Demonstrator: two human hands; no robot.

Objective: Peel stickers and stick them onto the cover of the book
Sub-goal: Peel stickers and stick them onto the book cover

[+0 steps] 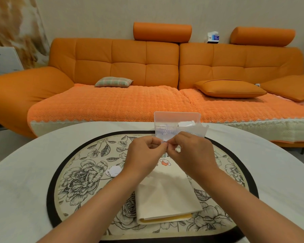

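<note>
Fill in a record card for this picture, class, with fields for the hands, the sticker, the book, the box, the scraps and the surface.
Hands: left hand and right hand meet above the cream book, fingertips together
Sticker: small sticker pinched between both hands
Book: closed, lying on the floral mat; one cartoon sticker already on its cover
Box: clear plastic box behind the hands, paper pieces inside
Scraps: white paper scraps left of the book
Surface: mat on a white table
</note>
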